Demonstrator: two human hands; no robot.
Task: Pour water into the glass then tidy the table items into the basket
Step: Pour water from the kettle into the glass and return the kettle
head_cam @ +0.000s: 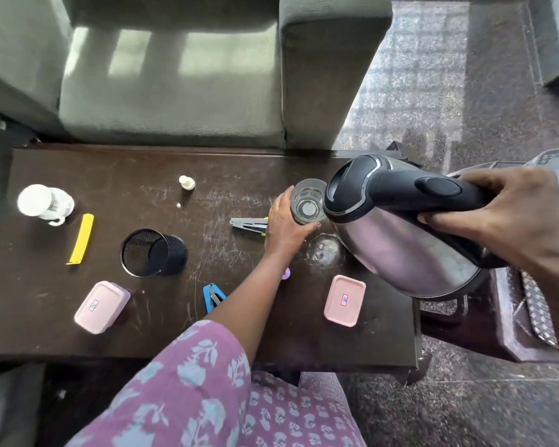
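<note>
A clear glass (309, 201) stands on the dark table (226, 327), and my left hand (284, 225) is wrapped around its left side. My right hand (510, 214) grips the black handle of a steel kettle (400, 246), which is tilted with its lid end right against the glass's right rim. No stream of water is visible. A black mesh cup (154, 253) lies on its side at the table's left middle. A dark basket (510, 314) sits to the right of the table, partly hidden by the kettle and my right arm.
On the table lie two pink lidded boxes (101, 306) (345, 300), a yellow comb (82, 238), a white bottle (44, 203), a small white cap (187, 182), a grey clip tool (249, 224) and a blue clip (213, 296). A grey sofa (181, 75) stands behind.
</note>
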